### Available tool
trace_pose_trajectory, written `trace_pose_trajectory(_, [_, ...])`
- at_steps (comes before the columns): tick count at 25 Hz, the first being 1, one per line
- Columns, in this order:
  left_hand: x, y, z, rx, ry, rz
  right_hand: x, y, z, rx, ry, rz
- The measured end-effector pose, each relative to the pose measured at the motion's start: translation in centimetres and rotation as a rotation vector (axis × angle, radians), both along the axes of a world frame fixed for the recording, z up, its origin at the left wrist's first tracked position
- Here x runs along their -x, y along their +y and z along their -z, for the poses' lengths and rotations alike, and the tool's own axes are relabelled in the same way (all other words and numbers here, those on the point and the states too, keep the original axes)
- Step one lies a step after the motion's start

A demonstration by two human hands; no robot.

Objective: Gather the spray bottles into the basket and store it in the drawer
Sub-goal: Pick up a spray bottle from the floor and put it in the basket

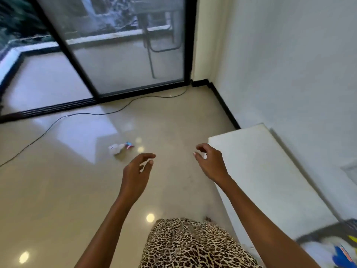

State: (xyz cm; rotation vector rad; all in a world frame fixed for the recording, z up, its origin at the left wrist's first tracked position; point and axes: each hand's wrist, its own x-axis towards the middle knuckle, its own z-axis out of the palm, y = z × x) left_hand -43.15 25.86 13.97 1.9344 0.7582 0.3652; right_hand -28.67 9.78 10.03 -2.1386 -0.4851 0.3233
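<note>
Both our hands are empty, fingers loosely curled: left hand, right hand. One spray bottle lies sideways on the floor ahead.

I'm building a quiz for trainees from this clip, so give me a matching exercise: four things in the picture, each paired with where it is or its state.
Things:
1. spray bottle
2. left hand
3. black cable
4. basket

Places or states:
A. open, empty, above the floor
B. bottom right corner, on the white surface
C. lying on its side on the floor
D. trailing across the floor near the glass door

Pairs: 1-C, 2-A, 3-D, 4-B
</note>
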Motion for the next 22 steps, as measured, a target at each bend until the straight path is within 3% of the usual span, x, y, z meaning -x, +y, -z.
trace_pose_trajectory(4, [2.7,5.7,0.4,0.061,-0.033,-0.209,0.8,8.7,-0.2,0.007,0.009,-0.203])
trace_pose_trajectory(10, [2.2,13.8,2.2,0.119,-0.014,-0.357,-1.5,19.7,1.8,0.041,0.055,-0.362])
trace_pose_trajectory(22, [-7.3,33.5,3.6,0.189,0.095,-0.451,-11.7,40.7,3.8,0.151,0.201,-0.451])
